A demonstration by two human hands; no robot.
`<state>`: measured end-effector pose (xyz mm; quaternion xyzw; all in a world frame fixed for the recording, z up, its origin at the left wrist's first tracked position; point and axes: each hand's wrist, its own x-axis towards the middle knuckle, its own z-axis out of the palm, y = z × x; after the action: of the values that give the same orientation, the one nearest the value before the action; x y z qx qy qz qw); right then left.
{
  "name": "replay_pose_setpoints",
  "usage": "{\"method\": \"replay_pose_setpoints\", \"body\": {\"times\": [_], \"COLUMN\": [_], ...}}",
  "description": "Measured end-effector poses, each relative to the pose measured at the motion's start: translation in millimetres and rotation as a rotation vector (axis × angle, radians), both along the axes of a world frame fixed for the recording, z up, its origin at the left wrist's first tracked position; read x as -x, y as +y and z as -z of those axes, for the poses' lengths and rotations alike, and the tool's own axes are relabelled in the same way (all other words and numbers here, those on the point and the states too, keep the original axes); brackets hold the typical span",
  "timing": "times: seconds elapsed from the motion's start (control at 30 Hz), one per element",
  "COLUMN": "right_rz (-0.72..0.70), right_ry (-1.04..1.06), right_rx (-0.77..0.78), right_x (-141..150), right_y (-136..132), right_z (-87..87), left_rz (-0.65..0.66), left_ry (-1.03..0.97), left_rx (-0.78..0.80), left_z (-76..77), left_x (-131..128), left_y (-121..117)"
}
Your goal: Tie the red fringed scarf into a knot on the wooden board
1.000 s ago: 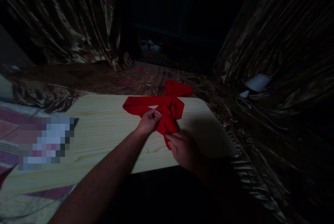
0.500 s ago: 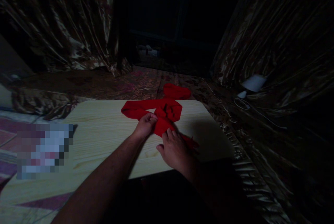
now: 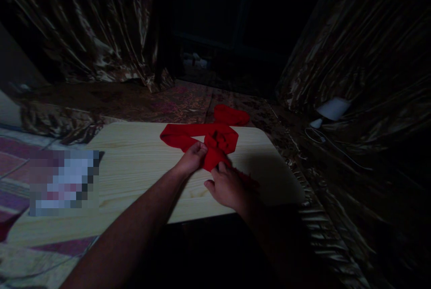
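Observation:
A red scarf (image 3: 179,129) lies looped on the light wooden table, with a bunched, knot-like part at its middle and a fringed end to the right, partly behind my right hand. Thumb and fingers of my left hand (image 3: 192,158) pinch the scarf's edge just left of the bunched part. My right hand (image 3: 228,186) rests on the lower part of the scarf; its thumb is spread away from the slightly bent fingers, and the fingertips press on the cloth. Beyond the table's far edge, another red part (image 3: 232,115) of cloth lies on the patterned cover.
The wooden table (image 3: 141,168) has a blurred-out flat item (image 3: 67,181) at its left. A white lamp (image 3: 334,108) with a cable stands at the right on dark patterned fabric. Curtains (image 3: 111,33) hang on both sides.
The view has shifted slightly, so the whole scene sits a little further right and higher. My right fingers have bent more on the scarf; the left hand keeps its pinch.

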<state>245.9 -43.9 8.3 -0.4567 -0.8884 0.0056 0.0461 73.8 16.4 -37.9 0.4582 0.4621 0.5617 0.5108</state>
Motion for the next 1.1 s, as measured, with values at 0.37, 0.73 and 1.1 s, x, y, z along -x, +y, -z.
{"method": "replay_pose_setpoints", "body": {"times": [0.37,0.73,1.1], "right_rz": [0.062,0.433,0.365], "right_ry": [0.5,1.17,0.904], "right_rx": [0.275,0.649,0.617], "right_x": [-8.7,-32.2,-54.8], "right_y": [9.3,15.1,13.0], "right_z": [7.7,8.4,-4.6], "left_rz": [-0.081,-0.072,-0.069], "left_ry": [0.048,0.06,0.131], "left_rx": [-0.068,-0.064,-0.102], "left_z": [-5.8,-5.4,-7.9], "left_x": [-1.0,-1.4,-1.6], "left_y": [-2.1,-1.1,-3.2]}}
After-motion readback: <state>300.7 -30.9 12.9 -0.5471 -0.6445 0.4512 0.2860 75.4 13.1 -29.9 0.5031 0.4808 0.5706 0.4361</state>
